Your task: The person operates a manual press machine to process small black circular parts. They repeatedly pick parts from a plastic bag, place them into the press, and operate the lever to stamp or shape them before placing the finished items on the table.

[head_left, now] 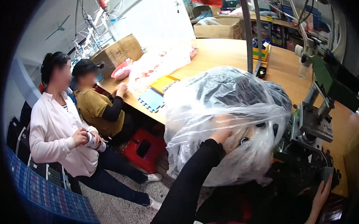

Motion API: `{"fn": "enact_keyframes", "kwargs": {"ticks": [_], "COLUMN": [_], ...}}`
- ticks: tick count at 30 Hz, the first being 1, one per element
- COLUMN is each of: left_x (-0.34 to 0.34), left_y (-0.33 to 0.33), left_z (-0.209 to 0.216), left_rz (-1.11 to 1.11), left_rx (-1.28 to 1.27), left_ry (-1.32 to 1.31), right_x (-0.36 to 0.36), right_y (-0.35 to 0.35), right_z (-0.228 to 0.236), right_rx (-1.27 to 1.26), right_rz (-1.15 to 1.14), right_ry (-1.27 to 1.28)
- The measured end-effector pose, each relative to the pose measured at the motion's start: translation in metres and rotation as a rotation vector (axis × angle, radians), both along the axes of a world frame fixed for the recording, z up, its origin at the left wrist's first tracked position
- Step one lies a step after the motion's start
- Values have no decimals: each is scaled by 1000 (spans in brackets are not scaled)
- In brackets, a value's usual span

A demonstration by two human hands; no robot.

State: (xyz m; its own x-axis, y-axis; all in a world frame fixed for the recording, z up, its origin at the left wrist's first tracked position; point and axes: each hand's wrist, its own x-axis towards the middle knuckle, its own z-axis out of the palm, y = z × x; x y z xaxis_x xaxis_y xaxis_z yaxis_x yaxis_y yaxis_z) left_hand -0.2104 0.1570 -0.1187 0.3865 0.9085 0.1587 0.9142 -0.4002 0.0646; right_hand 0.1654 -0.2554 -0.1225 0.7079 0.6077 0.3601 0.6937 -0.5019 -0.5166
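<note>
A large clear plastic bag (187, 111) with dark contents sits at the table's near edge. My left hand (224, 128), at the end of a black sleeve, reaches into the bag's mouth; plastic film and glare hide its fingers. Inside, near that hand, a small dark ring-shaped part (244, 141) shows. At the lower right, my right hand (321, 194) has its thumb and fingers at the lower end of a grey block (327, 173) on the near side of a green and metal bench press (316, 125).
A wooden table (221, 51) stretches away. On it are a blue foam mat (151, 99), a yellow tray (165, 84) and a pink basket (122, 70). At left, one person stands holding a bottle (95, 143) and another sits working. A red stool (145, 150) and blue crates (52, 195) stand there.
</note>
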Motion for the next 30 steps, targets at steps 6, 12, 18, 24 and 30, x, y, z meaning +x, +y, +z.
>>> {"fn": "enact_keyframes", "kwargs": {"ticks": [6,12,18,24,30], "left_x": [-15,7,-1,12,14], "left_y": [-25,-103,-175,-221,-242], "left_z": [-1,87,109,80,75], "left_rz": [43,-570,-433,-346,-307], "left_rx": [32,-385,-1318,-1578,-1451], "left_ry": [-217,-938,-1300,-1785,-1629], "right_x": [-39,-38,-88,-103,-99], "right_y": [0,26,80,117,170], "right_z": [51,56,88,115,129], "right_rx": [163,109,207,457,513], "right_rz": [218,181,324,282,279], "right_ry": [-162,-173,-80,75,187]}}
